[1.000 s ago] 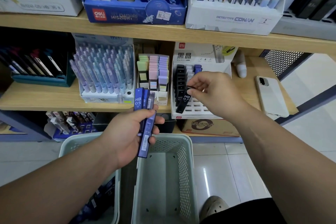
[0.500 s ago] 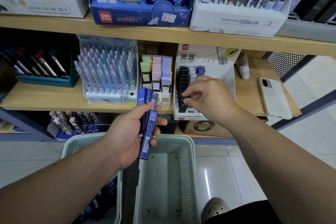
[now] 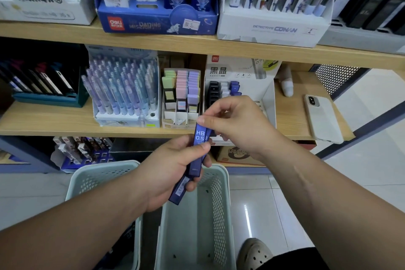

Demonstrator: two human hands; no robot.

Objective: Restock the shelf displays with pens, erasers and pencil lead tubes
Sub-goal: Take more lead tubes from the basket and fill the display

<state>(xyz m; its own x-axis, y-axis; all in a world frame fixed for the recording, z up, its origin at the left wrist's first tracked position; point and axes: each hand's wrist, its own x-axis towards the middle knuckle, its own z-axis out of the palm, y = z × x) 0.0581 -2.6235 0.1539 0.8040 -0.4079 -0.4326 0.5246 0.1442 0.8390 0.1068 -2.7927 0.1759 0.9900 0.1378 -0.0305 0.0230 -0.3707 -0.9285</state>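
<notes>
Right hand (image 3: 236,125) pinches the top of one blue tube (image 3: 200,144); left hand (image 3: 173,173) grips the bundle (image 3: 182,188) below it. Tube stands near upright, and I'd carry it up and back to the rack (image 3: 268,103) just behind the right hand.

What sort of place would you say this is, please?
Most likely a stationery shop: wooden shelves hold display boxes of pens and erasers, a blue box bears a price sticker, and the left hand grips lead tubes above a basket.
</notes>
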